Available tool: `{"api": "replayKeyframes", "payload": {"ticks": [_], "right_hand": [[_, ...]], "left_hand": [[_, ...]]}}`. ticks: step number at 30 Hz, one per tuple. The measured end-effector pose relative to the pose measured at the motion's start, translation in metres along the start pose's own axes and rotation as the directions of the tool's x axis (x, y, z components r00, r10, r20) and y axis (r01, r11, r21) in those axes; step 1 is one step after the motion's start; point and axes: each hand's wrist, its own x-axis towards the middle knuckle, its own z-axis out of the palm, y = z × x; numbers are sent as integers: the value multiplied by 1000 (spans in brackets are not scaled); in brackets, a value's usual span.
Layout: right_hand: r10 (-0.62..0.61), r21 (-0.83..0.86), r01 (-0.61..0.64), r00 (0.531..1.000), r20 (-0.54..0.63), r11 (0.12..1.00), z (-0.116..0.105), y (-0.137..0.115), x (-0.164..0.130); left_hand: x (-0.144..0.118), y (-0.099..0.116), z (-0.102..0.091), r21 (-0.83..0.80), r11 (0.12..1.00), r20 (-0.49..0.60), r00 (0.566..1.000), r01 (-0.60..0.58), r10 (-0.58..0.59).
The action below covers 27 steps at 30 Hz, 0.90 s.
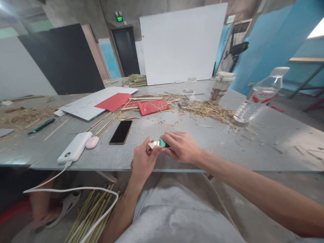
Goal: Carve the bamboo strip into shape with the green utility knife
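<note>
While both hands (pixel 162 153) grip a cutter (pixel 158 144), a phone (pixel 121 132) lies near.

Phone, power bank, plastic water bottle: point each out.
phone (pixel 121 132), head view, middle of its dark screen
power bank (pixel 75 147), head view, middle of its white top
plastic water bottle (pixel 255 99), head view, its clear side

We see the person's own body in the lower part of the frame. Both forearms are bare, with no sleeves reaching them, and we find no watch, ring or bracelet on the left hand (pixel 143 162) or the right hand (pixel 182 146). In the lower middle there is light grey cloth with soft folds; whether it is a shirt or trousers, we cannot tell. At the lower left, in shadow, a foot wears a pale sandal (pixel 62 207).
</note>
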Motion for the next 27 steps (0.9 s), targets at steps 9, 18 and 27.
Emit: {"api": "replayKeyframes", "payload": {"ticks": [9,18,27], "right_hand": [[103,-87,-108,992,-69,990,-1,-2,-1],[245,-50,-250,965,-90,967,-5,3,-1],[102,24,-101,994,-31,995,-4,6,-4]], "left_hand": [[7,14,6,-35,997,-14,997,71,-71],[16,18,23,-126,978,-65,982,168,-178],[14,21,23,-206,964,-27,984,169,-179]]}}
